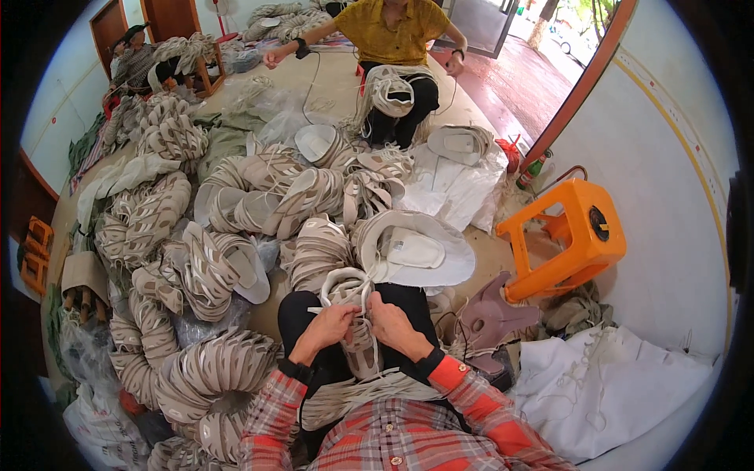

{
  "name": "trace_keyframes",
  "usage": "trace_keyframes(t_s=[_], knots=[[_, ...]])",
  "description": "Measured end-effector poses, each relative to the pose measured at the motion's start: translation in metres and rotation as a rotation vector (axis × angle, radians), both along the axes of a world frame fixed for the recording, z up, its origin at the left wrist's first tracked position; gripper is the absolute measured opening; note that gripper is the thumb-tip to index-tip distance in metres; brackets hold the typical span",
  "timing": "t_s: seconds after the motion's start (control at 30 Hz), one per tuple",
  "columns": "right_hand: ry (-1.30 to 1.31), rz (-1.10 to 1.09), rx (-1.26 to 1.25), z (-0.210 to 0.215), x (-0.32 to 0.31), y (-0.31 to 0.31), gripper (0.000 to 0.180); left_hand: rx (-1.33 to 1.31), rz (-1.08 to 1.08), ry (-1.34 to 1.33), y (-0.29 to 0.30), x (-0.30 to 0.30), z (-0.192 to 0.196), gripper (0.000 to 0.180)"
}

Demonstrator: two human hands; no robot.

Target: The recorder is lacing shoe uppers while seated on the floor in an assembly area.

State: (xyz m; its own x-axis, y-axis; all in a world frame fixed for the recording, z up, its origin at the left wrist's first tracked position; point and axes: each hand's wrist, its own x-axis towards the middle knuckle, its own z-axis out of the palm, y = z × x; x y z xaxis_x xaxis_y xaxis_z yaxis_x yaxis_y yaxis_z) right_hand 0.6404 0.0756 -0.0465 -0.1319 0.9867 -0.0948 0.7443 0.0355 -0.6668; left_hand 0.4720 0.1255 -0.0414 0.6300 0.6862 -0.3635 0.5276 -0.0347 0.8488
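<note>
A beige and white shoe upper (361, 353) lies lengthwise on my lap, its padded collar pointing away from me. My left hand (328, 326) is at its left side, fingers closed in a pinch on a pale shoelace. From the other side my right hand (397, 326) rests against the upper's right edge, its fingers also pinched on the lace. Both sets of fingertips meet close together over the eyelets. Across my lap, below the upper, lies a bundle of loose cream shoelaces (357, 396).
Nested stacks of shoe uppers (208, 381) cover the floor to my left and ahead. An orange stool (593, 224), a mauve stool (491, 314) and white sacking (609, 385) stand or lie to my right. Opposite sits a person (389, 35) with arms spread, an upper on the lap.
</note>
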Motion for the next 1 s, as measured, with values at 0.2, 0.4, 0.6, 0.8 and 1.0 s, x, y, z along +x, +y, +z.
trace_keyframes(t_s=[0.2,0.4,0.6,0.8,1.0], knots=[[0.032,-0.024,-0.037,0.007,-0.002,-0.004,0.024,0.002,-0.064,0.060,0.024,0.014,-0.012,0.016],[-0.352,0.066,0.191,0.023,-0.008,-0.021,0.017,0.595,-0.183,0.325,0.003,0.021,0.001,0.014],[-0.341,0.170,0.061,0.012,-0.003,-0.017,0.015,0.839,-0.095,0.360,-0.012,-0.006,0.007,0.010],[-0.275,0.622,-0.299,0.088,0.030,-0.002,0.017,-1.092,0.671,-1.477,-0.041,-0.097,0.032,0.008],[-0.241,0.696,-0.232,0.052,0.037,0.027,0.020,-0.232,0.764,-1.994,-0.025,-0.268,0.076,0.007]])
